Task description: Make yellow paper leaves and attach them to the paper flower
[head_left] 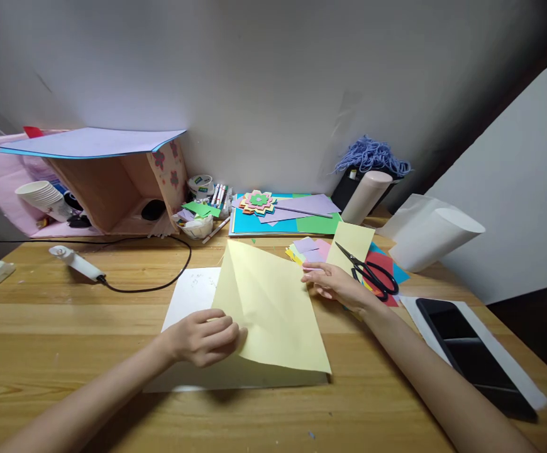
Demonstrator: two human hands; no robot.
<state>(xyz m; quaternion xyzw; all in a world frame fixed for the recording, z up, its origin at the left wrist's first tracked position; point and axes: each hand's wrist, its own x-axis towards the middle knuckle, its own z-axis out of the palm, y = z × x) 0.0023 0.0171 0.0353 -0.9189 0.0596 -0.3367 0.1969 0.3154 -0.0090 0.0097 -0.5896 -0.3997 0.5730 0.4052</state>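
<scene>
A sheet of pale yellow paper (pixel 278 308) lies in front of me, partly folded, its left part lifted and bent over along a slanting crease. My left hand (pixel 207 336) is closed, with the sheet's lower left edge between thumb and curled fingers. At the sheet's right edge is my right hand (pixel 332 283), its fingers loosely bent and apart, the tips touching or just beside the paper. Beneath the yellow sheet, a white sheet (pixel 191 289) with small marks shows at the left. Black-handled scissors (pixel 372 274) rest on paper scraps just beyond my right hand.
A phone (pixel 471 352) lies on white paper at the right, near paper rolls (pixel 438 239). Behind are coloured sheets with a layered paper flower (pixel 258 201) and blue yarn (pixel 372 156). A corded white tool (pixel 78 263) and an open box (pixel 113 195) stand left.
</scene>
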